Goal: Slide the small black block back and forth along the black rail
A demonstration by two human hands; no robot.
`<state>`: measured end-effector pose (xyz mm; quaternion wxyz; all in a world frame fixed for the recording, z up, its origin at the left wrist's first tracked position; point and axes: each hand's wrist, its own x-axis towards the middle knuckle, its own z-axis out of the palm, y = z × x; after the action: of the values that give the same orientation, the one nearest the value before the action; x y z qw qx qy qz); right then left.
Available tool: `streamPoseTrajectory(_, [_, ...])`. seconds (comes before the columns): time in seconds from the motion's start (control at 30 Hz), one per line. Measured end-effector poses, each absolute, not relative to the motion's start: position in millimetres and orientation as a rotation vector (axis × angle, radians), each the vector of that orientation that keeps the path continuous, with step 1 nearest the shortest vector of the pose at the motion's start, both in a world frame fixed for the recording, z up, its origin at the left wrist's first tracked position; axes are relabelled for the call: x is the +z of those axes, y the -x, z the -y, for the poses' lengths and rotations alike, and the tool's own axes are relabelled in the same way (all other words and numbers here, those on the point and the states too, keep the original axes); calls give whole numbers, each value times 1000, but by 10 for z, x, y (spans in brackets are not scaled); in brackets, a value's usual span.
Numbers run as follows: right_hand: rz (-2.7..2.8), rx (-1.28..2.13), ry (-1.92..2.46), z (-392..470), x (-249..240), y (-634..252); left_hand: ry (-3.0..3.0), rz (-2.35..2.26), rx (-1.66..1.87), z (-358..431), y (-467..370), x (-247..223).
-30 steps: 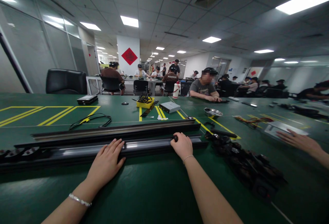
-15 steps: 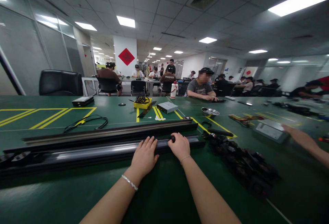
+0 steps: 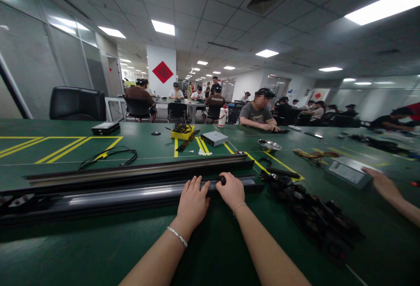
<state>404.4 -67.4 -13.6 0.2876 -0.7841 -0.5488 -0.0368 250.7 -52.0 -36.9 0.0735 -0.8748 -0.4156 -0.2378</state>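
A long black rail with a shiny grey inner face (image 3: 131, 195) lies across the green table (image 3: 82, 244). My left hand (image 3: 193, 200) rests on its right part, palm down, fingers stretched out. Just to the right, my right hand (image 3: 231, 189) is closed round a small black piece (image 3: 223, 181) at the rail; most of that piece is hidden by the fingers. Behind runs a second long dark rail (image 3: 141, 167), roughly parallel. Round metal-topped parts (image 3: 22, 203) sit at the near rail's left end.
Dark jointed parts (image 3: 311, 216) lie right of my hands. Another person's hand (image 3: 382, 183) touches a grey metal box (image 3: 351, 172). Farther back are a black cable (image 3: 131, 157), a yellow box (image 3: 182, 133), a silver box (image 3: 214, 138) and a metal bowl (image 3: 269, 145).
My left hand has slid right along the rail, closer to my right hand. My right hand has shifted slightly right and stays closed on the black piece. The view has tilted a little.
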Motion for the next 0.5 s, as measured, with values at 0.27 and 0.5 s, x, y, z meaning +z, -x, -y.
streamPoseTrajectory(0.27, [1459,-50,2092,676,-105,-4070,2634,1245,-723,526,-2510,-359])
streamPoseTrajectory(0.5, [1411,-24,2113,670,-123,-4045,2618,1245,-732,532,-2509,-366])
